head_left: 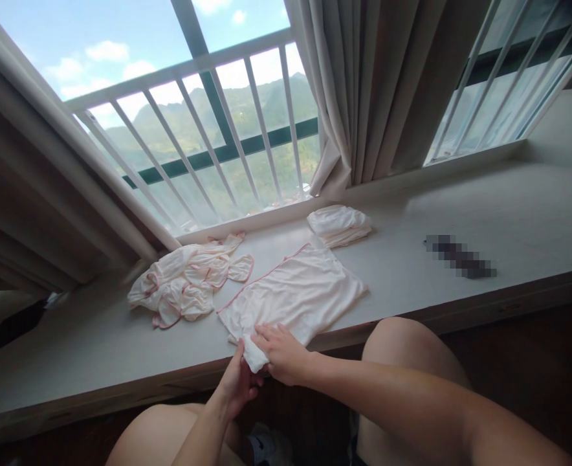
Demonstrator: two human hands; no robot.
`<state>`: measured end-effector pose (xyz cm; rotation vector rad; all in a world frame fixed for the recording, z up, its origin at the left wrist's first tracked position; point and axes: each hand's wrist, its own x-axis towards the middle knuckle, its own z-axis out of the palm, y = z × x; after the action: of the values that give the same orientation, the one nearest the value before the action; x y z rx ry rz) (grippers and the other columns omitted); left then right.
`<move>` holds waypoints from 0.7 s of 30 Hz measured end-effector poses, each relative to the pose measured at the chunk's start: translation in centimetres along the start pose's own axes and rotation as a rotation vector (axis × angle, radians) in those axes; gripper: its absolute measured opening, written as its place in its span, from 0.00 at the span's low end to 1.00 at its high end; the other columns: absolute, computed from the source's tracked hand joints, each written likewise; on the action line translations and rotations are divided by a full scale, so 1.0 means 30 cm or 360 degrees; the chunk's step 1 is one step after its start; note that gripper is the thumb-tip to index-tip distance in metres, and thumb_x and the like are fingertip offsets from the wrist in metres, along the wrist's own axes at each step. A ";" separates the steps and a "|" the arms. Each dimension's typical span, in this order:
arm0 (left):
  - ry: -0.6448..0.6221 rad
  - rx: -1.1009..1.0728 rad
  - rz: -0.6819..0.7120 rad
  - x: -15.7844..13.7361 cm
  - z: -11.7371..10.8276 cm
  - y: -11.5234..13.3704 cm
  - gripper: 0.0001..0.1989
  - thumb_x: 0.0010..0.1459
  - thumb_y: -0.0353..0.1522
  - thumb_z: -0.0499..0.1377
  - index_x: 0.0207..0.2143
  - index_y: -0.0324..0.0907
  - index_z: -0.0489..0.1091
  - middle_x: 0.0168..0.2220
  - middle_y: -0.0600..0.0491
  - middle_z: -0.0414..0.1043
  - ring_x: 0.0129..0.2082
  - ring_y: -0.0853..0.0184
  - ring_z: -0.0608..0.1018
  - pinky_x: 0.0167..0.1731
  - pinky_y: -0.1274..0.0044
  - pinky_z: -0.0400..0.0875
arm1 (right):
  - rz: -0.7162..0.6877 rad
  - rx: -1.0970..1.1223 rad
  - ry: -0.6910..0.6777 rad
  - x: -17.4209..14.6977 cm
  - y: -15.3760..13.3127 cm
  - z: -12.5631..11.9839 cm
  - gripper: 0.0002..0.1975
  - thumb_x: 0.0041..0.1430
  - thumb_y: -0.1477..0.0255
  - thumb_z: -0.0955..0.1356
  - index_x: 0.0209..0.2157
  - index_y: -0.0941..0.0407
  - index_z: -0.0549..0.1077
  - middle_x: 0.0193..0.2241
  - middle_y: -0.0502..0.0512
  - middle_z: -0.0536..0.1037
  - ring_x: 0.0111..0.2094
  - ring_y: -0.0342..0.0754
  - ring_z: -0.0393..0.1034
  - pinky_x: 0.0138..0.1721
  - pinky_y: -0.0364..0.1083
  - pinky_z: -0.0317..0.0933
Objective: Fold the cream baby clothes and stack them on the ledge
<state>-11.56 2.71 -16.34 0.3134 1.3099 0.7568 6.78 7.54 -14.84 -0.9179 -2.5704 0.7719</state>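
A white garment with pink piping [298, 288] lies spread on the sill, its near corner bunched up over the front edge. My left hand [239, 383] pinches that corner from the left, the thumb on top and the other fingers beneath the cloth. From the right, my right hand [283, 353] grips the same bunched part, its fingers bent over the top of the fabric. What the undersides of the fingers do is hidden by the cloth. To the left sits a crumpled white garment with pink trim [191, 278], apart from both hands.
Behind the spread garment rests a folded white cloth bundle [339, 224]. A dark, blurred-out object [461, 255] lies farther right on the wide sill [397, 259]. Grey curtains [363, 84] and a white railing [179, 71] border the window. My bare knees [407, 346] are close to the sill's front edge.
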 end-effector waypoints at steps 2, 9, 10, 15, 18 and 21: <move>-0.0019 -0.0274 0.0143 0.001 0.005 0.000 0.27 0.60 0.55 0.60 0.49 0.43 0.73 0.37 0.49 0.79 0.28 0.66 0.80 0.23 0.79 0.69 | -0.0065 0.0059 -0.0029 -0.010 -0.015 -0.007 0.33 0.62 0.67 0.66 0.67 0.56 0.61 0.69 0.67 0.56 0.70 0.64 0.50 0.66 0.67 0.48; 0.0206 -0.0671 0.0446 0.026 -0.020 0.045 0.23 0.63 0.34 0.60 0.59 0.38 0.68 0.47 0.42 0.79 0.43 0.57 0.83 0.42 0.70 0.81 | -0.0241 0.0399 -0.0158 -0.054 -0.027 -0.046 0.30 0.68 0.65 0.62 0.70 0.52 0.57 0.69 0.65 0.59 0.69 0.62 0.54 0.66 0.66 0.50; 0.0272 -0.0691 0.0468 0.028 -0.023 0.056 0.23 0.63 0.33 0.59 0.60 0.38 0.68 0.47 0.42 0.79 0.43 0.57 0.83 0.43 0.70 0.81 | -0.0261 0.0470 -0.0166 -0.059 -0.024 -0.050 0.29 0.69 0.65 0.62 0.70 0.52 0.58 0.68 0.65 0.60 0.69 0.60 0.55 0.67 0.63 0.50; 0.0443 -0.0685 0.0716 0.006 0.011 0.144 0.25 0.61 0.31 0.55 0.61 0.38 0.68 0.48 0.42 0.79 0.47 0.53 0.82 0.46 0.64 0.80 | -0.0320 0.1070 -0.0098 -0.074 -0.014 -0.066 0.26 0.73 0.56 0.57 0.64 0.51 0.67 0.63 0.57 0.69 0.65 0.52 0.61 0.67 0.52 0.54; 0.0471 -0.0582 0.0832 -0.006 0.065 0.232 0.22 0.60 0.32 0.54 0.55 0.37 0.72 0.43 0.43 0.80 0.46 0.54 0.82 0.46 0.65 0.79 | -0.0295 0.1523 -0.0016 -0.068 -0.002 -0.078 0.31 0.71 0.48 0.55 0.60 0.53 0.72 0.60 0.56 0.72 0.65 0.51 0.61 0.69 0.52 0.50; 0.0513 -0.0442 0.0942 0.012 0.146 0.352 0.10 0.60 0.31 0.54 0.42 0.38 0.72 0.33 0.49 0.77 0.35 0.63 0.81 0.37 0.74 0.79 | -0.0176 0.2068 0.0225 -0.046 0.023 -0.090 0.34 0.66 0.44 0.60 0.57 0.55 0.74 0.58 0.58 0.74 0.64 0.53 0.64 0.70 0.54 0.48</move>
<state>-10.81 11.51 -9.06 0.3694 1.4008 1.5246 9.35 8.12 -13.21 -0.3394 -1.4098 1.8469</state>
